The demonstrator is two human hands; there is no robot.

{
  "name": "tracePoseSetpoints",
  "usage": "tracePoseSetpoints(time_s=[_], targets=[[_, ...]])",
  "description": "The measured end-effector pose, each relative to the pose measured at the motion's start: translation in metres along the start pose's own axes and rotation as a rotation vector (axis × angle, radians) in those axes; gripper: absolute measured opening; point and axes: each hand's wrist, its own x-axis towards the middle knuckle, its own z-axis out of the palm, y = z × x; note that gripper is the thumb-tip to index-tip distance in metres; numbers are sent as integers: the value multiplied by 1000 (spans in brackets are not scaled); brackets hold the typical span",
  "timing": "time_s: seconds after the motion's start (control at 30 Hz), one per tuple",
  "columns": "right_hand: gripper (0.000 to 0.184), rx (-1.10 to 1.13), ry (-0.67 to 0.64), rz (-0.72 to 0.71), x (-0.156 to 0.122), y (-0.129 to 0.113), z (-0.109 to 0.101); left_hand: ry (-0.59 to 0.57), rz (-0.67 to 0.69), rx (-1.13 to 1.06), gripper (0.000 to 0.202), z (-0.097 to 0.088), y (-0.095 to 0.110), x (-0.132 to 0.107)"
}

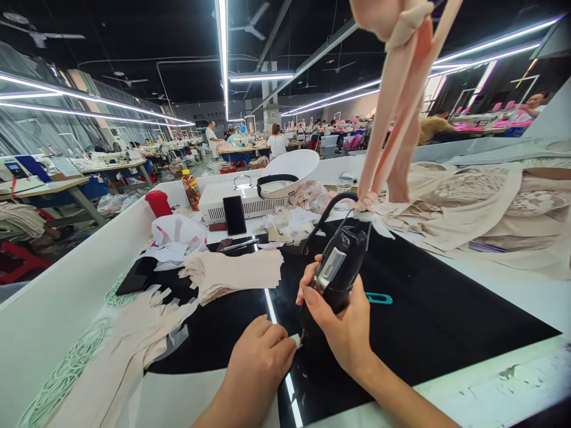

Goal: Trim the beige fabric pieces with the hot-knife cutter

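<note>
My right hand (341, 324) is wrapped around a black hand-held electric tool (335, 267) with a silver plate and a black cord, its lower end pressed toward the black work surface (428, 309). My left hand (261, 359) is closed in a pinch on a small pale scrap (295, 340) right beside the tool's tip. Long beige fabric strips (401, 113) hang from above and are tied to the tool's top. A stack of beige cut fabric pieces (232, 273) lies to the left of my hands.
A teal clip (379, 298) lies right of the tool. More beige pieces (134, 339) trail at the left. A phone (234, 215), a white box (243, 199), a red cup (158, 203) and lace fabric (486, 202) sit behind. Other workers sit at distant tables.
</note>
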Motion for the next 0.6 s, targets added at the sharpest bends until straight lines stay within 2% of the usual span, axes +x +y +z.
tracePoseSetpoints(time_s=[0.6], targets=[[27, -19, -18, 13, 0, -5, 2, -10, 20, 78, 31, -1, 0, -3]])
